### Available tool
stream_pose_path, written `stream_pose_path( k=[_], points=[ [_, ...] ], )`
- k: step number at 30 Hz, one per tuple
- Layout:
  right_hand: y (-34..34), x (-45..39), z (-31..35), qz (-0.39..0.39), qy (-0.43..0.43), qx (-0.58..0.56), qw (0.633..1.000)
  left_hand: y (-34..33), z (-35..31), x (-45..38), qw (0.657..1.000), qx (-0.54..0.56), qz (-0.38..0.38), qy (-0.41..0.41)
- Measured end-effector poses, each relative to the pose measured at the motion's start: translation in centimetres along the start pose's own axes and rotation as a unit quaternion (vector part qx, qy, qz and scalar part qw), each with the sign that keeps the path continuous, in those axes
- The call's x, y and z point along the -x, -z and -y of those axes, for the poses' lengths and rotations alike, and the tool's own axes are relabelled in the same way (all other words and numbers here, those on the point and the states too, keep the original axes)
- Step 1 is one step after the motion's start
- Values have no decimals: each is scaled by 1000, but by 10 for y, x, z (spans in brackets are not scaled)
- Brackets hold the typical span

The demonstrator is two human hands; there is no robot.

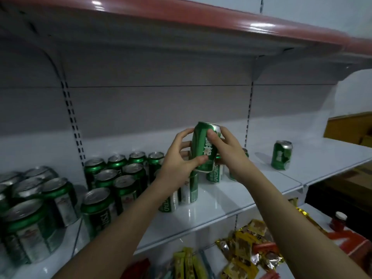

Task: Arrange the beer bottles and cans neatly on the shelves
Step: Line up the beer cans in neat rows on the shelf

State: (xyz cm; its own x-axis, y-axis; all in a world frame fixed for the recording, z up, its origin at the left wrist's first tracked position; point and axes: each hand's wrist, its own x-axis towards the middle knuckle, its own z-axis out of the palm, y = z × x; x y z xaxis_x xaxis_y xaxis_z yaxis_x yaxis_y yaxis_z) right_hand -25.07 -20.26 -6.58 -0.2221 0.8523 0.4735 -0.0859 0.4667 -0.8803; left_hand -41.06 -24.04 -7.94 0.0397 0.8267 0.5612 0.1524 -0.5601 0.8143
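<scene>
Both my hands hold one green beer can up above the white shelf, tilted slightly. My left hand grips its left side and bottom; my right hand wraps its right side with the thumb across the front. Below and behind the hands stand a few green cans, partly hidden. A block of several green cans fills the shelf to the left, and more cans crowd the far left section. One lone green can stands on the shelf at the right.
A red-edged shelf overhangs above. The lower shelf holds yellow snack packets and a red jar with a white lid. Cardboard boxes sit at the far right. Bare shelf surface lies between the held can and the lone can.
</scene>
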Motion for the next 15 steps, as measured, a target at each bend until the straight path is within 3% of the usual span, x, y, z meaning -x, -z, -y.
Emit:
stream_pose_path(
  k=[11, 15],
  points=[
    [-129, -24, 33, 96, 22, 47, 994, 140, -32, 46, 982, -178, -51, -21],
    [-192, -29, 28, 75, 12, 37, 996, 210, -33, 73, 931, -358, -70, 15]
  ],
)
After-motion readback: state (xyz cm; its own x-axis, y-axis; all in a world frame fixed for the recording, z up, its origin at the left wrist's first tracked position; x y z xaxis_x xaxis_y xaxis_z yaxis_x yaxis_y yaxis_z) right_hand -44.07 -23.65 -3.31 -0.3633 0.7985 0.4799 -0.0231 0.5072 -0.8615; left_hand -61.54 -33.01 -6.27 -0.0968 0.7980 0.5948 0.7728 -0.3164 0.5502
